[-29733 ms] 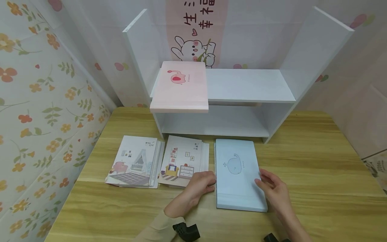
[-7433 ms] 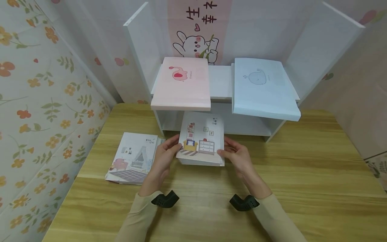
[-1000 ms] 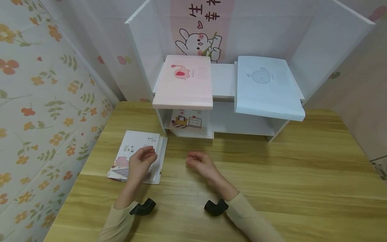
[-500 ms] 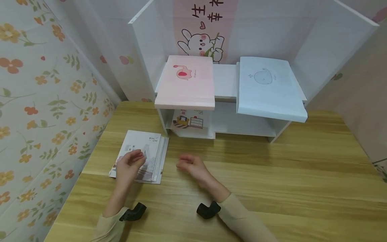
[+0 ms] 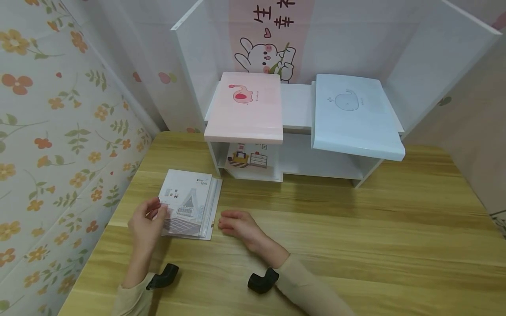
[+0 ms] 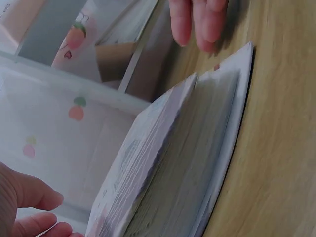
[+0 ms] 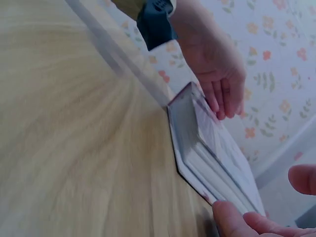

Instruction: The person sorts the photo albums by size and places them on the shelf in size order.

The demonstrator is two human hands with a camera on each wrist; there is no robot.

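Observation:
A thick white book [image 5: 189, 193] with a printed tent and grid floor lies flat on the left of the wooden table. My left hand [image 5: 146, 221] is at its left edge, fingers loosely bent and overlapping the cover's corner in the head view. Just off the book's right side is my right hand [image 5: 243, 228], fingers extended toward it and holding nothing. In the left wrist view the page edges of the book [image 6: 182, 163] show between its covers. The right wrist view has the book [image 7: 217, 143] between both hands.
A white shelf [image 5: 298, 105] stands at the back. On its upper board lie a pink elephant book [image 5: 245, 114] and a blue whale book [image 5: 352, 127], both jutting past the front. A book with a furniture picture [image 5: 253, 164] lies in the lower compartment, at left.
The furniture book went from the table into the lower compartment, and the blue book onto the upper board. Lately both empty hands moved left, the left across the tent book to its far side.

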